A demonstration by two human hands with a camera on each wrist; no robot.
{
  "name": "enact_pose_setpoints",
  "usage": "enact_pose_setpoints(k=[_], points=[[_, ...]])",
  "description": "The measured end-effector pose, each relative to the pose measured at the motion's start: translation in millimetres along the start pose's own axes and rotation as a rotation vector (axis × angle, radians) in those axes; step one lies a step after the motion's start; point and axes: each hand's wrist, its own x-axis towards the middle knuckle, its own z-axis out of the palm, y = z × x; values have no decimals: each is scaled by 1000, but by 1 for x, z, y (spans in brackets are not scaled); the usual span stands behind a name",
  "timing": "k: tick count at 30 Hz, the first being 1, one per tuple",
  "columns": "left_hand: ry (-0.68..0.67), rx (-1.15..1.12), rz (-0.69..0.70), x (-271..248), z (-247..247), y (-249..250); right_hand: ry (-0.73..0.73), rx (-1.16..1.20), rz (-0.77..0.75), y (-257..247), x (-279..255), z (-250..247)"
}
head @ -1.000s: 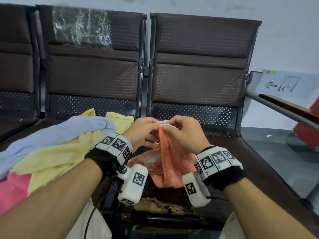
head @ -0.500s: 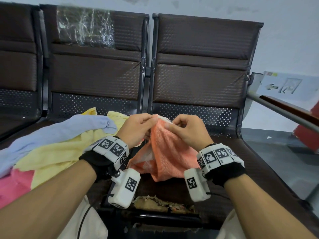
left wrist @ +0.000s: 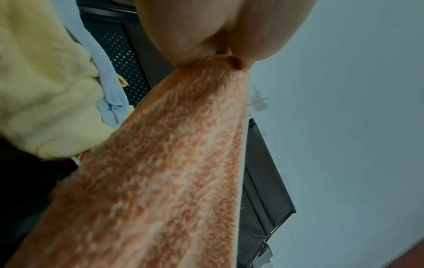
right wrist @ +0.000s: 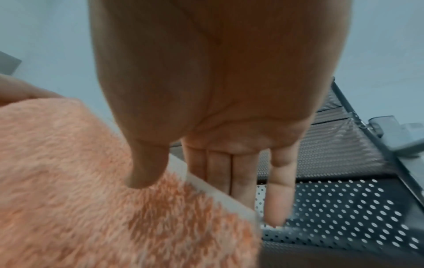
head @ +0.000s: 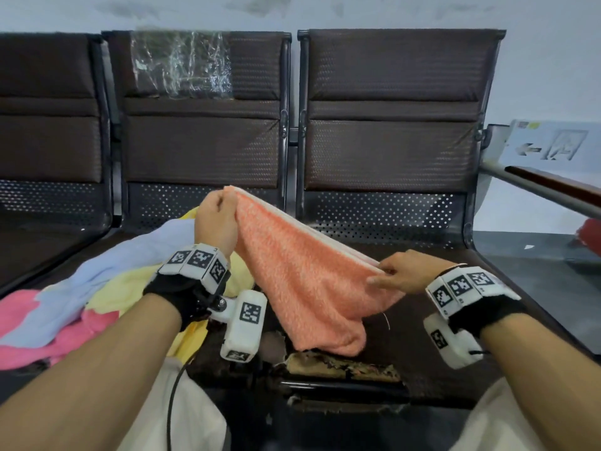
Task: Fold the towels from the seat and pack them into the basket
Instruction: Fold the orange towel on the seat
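Note:
An orange towel [head: 302, 281] hangs stretched between my hands above the dark seat [head: 455, 336]. My left hand [head: 227, 203] is raised and grips one corner in a closed fist; the left wrist view shows the orange towel [left wrist: 172, 172] running down from that left hand [left wrist: 218, 54]. My right hand [head: 379, 275], lower and to the right, pinches the white-trimmed edge. In the right wrist view the thumb lies on the front of the orange towel [right wrist: 80, 190] and the fingers [right wrist: 241, 181] sit behind it. No basket is in view.
A loose pile of blue [head: 130, 265], yellow [head: 130, 291] and pink [head: 19, 314] towels lies on the seat to the left. The seat's front edge [head: 341, 369] is torn. An armrest rail [head: 536, 187] runs along the right. Backrests stand close behind.
My hands, which were together at the towel's top, have moved apart. The left went up and left, the right down and right, and the towel's edge is now spread taut.

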Motion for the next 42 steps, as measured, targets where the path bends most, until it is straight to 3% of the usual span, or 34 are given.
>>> enact_pose_setpoints(k=[2, 5, 10, 14, 19, 24, 32, 38, 42], points=[[-21, 50, 9, 0, -2, -3, 1, -21, 63, 2, -5, 0], [-39, 116, 19, -3, -3, -6, 77, 146, 163, 5, -14, 0], [-44, 187, 36, -11, -5, -1, 152, 172, 171, 11, -27, -1], [-56, 217, 42, -19, -2, 7, 378, 68, 151, 17, -27, -3], [-149, 246, 94, -26, 4, 4, 532, 497, 233, 26, -28, 0], [-220, 293, 150, -28, 9, -2, 784, 653, 342, 34, -31, 0], [-25, 241, 138, -15, 13, 40, 1075, 816, 426, 29, -40, -44], [152, 37, 272, 26, 7, 108, 1343, 844, 311, 24, -49, -128], [174, 20, 339, 31, 3, 111, 1407, 936, 291, 27, -46, -144]])
